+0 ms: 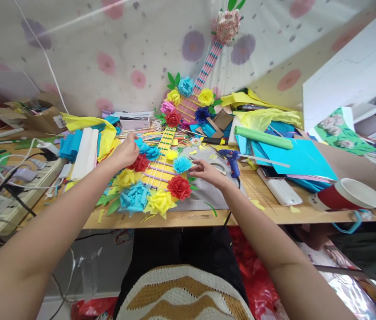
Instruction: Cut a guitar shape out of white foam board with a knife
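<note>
On the table lies a yellow paper guitar (157,171) with white strings, its rim dressed with paper flowers. My left hand (128,152) is at its upper left edge, fingers curled and pinched at a blue paper flower (150,152). Just below that hand sits a red paper flower (141,162). On the other side, my right hand (207,172) has its fingers loosely apart beside a light blue paper flower (182,164); whether they touch it I cannot tell. A second red flower (179,187) and a yellow flower (160,202) fill the lower edge.
A pink flowered guitar (204,73) leans on the back curtain. Right of my right hand are a blue glue gun (231,161), blue sheets (299,160) and a paper cup (347,195). At left, a power strip (24,195) carries tangled cables. A person's arm (314,235) shows at right.
</note>
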The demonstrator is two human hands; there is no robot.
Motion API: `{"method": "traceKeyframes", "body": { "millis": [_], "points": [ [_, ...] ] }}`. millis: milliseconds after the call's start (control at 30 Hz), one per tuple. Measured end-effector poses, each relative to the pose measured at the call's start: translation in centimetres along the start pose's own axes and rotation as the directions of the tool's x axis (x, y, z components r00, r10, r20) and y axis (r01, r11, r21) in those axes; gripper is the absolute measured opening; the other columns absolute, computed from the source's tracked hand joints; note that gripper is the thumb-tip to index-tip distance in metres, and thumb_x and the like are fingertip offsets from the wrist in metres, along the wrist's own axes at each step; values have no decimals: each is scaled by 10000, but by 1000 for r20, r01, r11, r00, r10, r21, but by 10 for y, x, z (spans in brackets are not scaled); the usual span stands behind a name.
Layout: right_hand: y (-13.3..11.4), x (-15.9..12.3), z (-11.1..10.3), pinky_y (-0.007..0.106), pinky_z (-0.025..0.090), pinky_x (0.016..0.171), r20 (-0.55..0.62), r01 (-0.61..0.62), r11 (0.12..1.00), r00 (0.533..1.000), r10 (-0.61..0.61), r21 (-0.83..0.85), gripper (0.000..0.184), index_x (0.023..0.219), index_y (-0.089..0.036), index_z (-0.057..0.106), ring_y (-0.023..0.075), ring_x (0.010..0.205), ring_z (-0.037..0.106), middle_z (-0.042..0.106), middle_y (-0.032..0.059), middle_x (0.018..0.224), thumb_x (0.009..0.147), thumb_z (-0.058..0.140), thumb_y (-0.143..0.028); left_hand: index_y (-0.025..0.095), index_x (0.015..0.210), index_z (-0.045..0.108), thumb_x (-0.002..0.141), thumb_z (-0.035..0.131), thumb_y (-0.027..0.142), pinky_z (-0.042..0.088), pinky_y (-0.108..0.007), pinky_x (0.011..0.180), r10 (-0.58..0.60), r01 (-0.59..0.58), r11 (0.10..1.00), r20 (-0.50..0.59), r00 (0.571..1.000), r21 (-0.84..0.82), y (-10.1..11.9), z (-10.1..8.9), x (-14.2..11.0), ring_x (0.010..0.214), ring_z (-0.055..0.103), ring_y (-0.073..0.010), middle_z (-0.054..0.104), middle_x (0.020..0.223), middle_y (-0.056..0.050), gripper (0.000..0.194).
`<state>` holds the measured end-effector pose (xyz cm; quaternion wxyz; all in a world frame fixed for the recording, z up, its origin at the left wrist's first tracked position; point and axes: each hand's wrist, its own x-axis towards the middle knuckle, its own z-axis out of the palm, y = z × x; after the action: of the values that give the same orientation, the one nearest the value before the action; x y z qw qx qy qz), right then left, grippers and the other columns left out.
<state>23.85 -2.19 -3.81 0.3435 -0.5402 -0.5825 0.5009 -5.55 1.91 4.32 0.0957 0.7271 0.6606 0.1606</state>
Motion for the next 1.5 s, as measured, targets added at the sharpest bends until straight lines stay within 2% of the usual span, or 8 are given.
{"method": "traceKeyframes", "body": {
  "millis": [233,367,500,633,800,1033,1200,1500],
  "points": [
    [-2,14,16,352,501,763,7,-90,971,996,91,220,850,1268,-179,329,172,735,635,660,-32,734,524,740,-157,189,1111,426,843,392,383,444,-399,791,-243,239,969,-80,967,-59,-20,-11,-3,900,603,-278,603,928,-102,332],
    [-6,15,22,348,513,718,2,-143,952,989,148,269,999,1341,-181,235,181,693,640,662,-36,714,489,753,-129,171,1126,418,816,428,381,471,-361,710,-295,289,932,5,955,-218,-41,-3,-3,803,624,-243,616,873,-80,375],
    [-10,15,28,299,503,677,-17,-140,952,989,150,271,959,1294,-167,317,160,675,621,647,-32,728,441,750,-98,167,1101,446,719,559,349,470,-313,675,-213,222,937,60,975,-269,-56,11,-5,773,625,-214,625,810,-38,438],
    [-9,18,31,277,484,630,-28,-131,947,989,145,293,846,1175,-176,408,149,663,596,627,-36,715,405,750,-101,190,1121,444,646,640,348,471,-303,691,-111,108,940,11,994,-324,-61,23,-5,787,625,-197,636,861,-31,538],
    [-4,23,30,274,470,621,-11,-137,961,990,144,240,591,916,-196,500,136,646,579,622,-39,705,390,765,-146,190,1093,454,700,606,390,480,-324,723,-213,190,878,-3,977,-439,-55,28,-5,859,629,-212,631,974,-82,467],
    [-2,19,33,300,472,659,-73,-97,945,989,126,312,596,928,-200,486,155,646,601,636,-47,649,393,743,-137,196,928,463,834,459,405,485,-311,651,-324,238,715,-10,946,-657,-42,22,-6,746,639,-187,651,805,-58,230],
    [-5,11,30,278,461,642,-90,-80,922,988,123,380,630,953,-199,458,149,643,603,643,-41,654,385,715,-107,188,921,450,839,470,366,481,-316,675,-348,198,717,-97,932,-668,-34,16,-7,658,614,-151,633,818,-46,198],
    [-10,3,11,249,401,501,-163,-46,924,980,116,379,595,936,-214,425,129,513,530,581,-69,570,391,629,-88,189,881,455,828,471,331,465,-304,688,-343,106,681,-188,920,-724,-20,-4,-1,711,602,-155,636,826,-44,152]
  ]
}}
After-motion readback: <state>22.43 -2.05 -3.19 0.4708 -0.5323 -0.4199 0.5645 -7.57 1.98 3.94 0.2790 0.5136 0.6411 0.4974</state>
